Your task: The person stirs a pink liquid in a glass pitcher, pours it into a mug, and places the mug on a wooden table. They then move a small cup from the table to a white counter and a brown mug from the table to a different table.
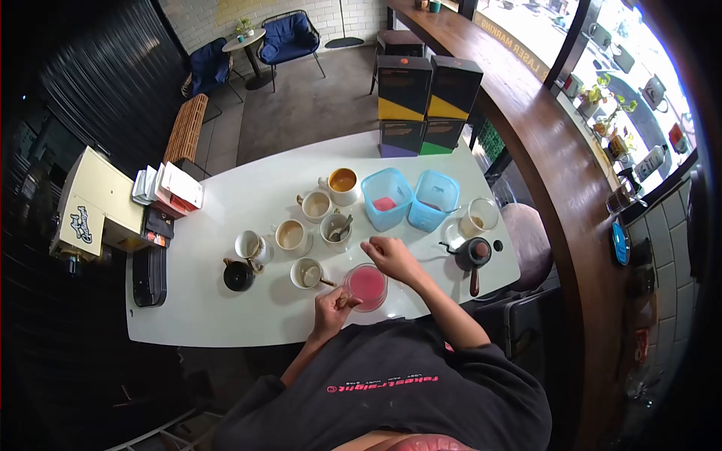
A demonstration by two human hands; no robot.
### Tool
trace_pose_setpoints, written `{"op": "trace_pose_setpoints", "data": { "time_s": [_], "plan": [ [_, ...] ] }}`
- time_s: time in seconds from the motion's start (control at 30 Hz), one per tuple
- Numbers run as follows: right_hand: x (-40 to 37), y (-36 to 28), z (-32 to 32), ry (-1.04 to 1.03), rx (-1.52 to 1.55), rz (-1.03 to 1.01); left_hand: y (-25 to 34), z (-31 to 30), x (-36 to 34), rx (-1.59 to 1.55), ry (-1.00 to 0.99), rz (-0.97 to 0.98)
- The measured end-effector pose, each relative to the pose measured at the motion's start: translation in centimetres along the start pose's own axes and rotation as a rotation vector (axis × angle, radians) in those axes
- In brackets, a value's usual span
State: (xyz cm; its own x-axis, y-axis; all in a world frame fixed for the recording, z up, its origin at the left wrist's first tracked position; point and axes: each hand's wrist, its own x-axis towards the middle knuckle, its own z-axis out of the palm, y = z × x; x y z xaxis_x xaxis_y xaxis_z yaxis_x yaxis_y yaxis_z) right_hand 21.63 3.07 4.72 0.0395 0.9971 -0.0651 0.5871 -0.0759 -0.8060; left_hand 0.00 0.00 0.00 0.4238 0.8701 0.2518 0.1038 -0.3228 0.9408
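A clear glass jug [367, 288] of pink liquid stands near the table's front edge. My left hand [331, 310] is closed at its left side, fingers curled where a handle would be; the grip is partly hidden. Above and right of the jug, my right hand [393, 259] is held with fingers curled in; whatever it may hold cannot be made out. Left of the jug is a white cup [306, 273] with a spoon or handle pointing toward it. Farther back stands a mug [335, 229] with spoons inside, close to the right hand.
Several used mugs [290, 235] spread leftward, with a black cup [238, 276]. Two blue plastic tubs [386, 199] stand behind, one holding something pink. At right are a glass server [480, 216] and a dark kettle-like pot [474, 254]. Stacked boxes [404, 89] rise at the back.
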Motion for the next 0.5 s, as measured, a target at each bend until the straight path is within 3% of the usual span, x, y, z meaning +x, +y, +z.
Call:
{"op": "trace_pose_setpoints", "data": {
  "time_s": [0.23,0.5],
  "plan": [
    [-6.3,-1.2,-4.1,0.170,0.057,-0.027,0.2,2.6,1.3,0.119,-0.038,0.037],
    [-11.3,1.3,-2.7,0.345,-0.073,-0.016,-1.1,4.4,2.5,-0.012,-0.092,-0.023]
  ]
}}
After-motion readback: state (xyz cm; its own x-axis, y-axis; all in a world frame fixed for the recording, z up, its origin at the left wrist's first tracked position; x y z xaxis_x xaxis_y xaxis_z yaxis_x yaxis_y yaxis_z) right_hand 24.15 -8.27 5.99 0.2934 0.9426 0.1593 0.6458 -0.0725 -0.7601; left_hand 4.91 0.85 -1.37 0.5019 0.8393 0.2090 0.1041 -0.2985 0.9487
